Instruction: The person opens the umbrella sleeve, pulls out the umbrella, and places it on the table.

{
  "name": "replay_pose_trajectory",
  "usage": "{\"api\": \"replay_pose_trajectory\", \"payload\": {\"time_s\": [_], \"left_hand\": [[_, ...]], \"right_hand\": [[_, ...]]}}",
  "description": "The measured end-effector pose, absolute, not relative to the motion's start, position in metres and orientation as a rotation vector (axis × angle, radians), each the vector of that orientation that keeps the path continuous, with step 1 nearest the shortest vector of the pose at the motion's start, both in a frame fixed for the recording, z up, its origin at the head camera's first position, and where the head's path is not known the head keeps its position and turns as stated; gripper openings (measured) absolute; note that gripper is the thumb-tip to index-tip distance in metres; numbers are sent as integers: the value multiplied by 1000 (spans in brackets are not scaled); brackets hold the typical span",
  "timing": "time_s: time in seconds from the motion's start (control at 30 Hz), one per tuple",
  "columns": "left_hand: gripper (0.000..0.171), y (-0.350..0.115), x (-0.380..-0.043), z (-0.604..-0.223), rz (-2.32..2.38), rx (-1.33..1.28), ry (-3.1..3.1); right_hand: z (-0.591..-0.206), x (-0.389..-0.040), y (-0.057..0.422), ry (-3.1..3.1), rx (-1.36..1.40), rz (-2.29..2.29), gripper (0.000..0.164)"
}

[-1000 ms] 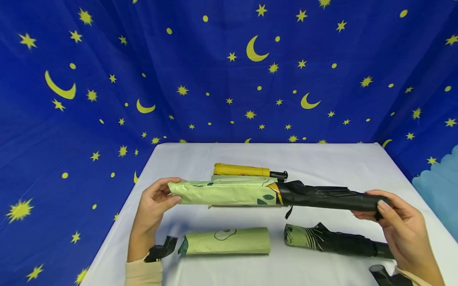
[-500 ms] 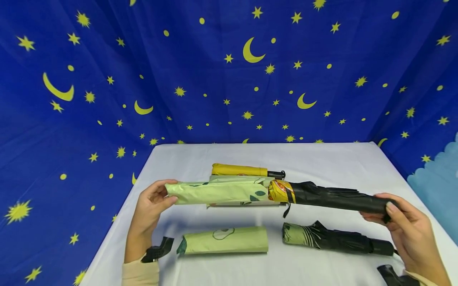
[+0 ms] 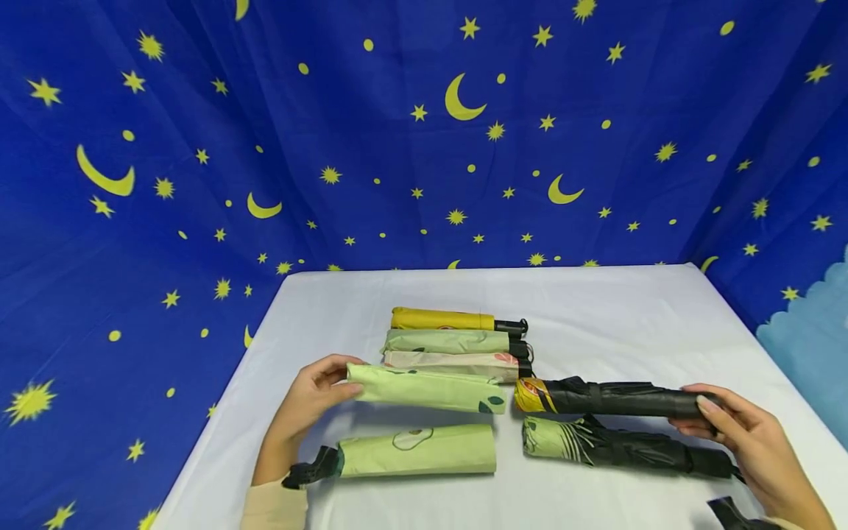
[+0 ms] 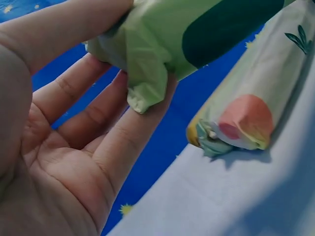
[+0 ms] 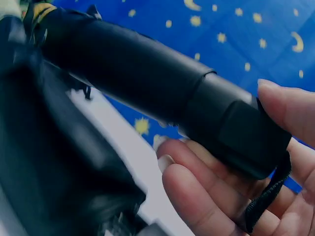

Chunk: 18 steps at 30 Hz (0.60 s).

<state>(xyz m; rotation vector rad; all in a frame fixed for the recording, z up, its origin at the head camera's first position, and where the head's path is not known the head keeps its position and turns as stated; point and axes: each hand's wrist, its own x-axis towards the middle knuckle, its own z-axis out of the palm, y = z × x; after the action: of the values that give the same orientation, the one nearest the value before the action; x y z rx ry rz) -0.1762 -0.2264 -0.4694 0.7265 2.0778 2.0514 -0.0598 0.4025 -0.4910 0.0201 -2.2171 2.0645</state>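
My left hand [image 3: 316, 394] pinches the left end of a light green umbrella sleeve [image 3: 424, 388] with dark green leaf prints. In the left wrist view, the sleeve's crumpled end [image 4: 145, 73] lies between thumb and fingers. My right hand [image 3: 751, 438] grips a folded umbrella [image 3: 623, 398], black with a yellow end, by its handle. Fingers and thumb show around the black handle [image 5: 236, 132] in the right wrist view, a wrist strap [image 5: 270, 191] hanging there. A narrow gap parts the umbrella's yellow end from the sleeve's right end.
Behind the sleeve lie a yellow umbrella [image 3: 440, 319], a pale green one [image 3: 444, 341] and a pinkish one [image 3: 450, 361]. In front are a green sleeve with an avocado print [image 3: 424, 450] and a green-and-black folded umbrella [image 3: 629, 447] on the white table [image 3: 596, 294].
The umbrella's yellow end has come out of the sleeve. Both hands have since moved lower and nearer, the left also to the right, uncovering the pinkish umbrella behind.
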Motion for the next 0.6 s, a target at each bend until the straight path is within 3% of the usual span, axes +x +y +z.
{"api": "replay_pose_trajectory", "payload": {"time_s": [0.3,0.6], "left_hand": [[31,-218,-178,-480,1769,639,2193],[40,-208,-180,-483,1553,738,2268]], "right_hand": [[-508,-64,410,-2416,-124,2008,39],[-513,-63,415,-2716,-252,1519,57]]}}
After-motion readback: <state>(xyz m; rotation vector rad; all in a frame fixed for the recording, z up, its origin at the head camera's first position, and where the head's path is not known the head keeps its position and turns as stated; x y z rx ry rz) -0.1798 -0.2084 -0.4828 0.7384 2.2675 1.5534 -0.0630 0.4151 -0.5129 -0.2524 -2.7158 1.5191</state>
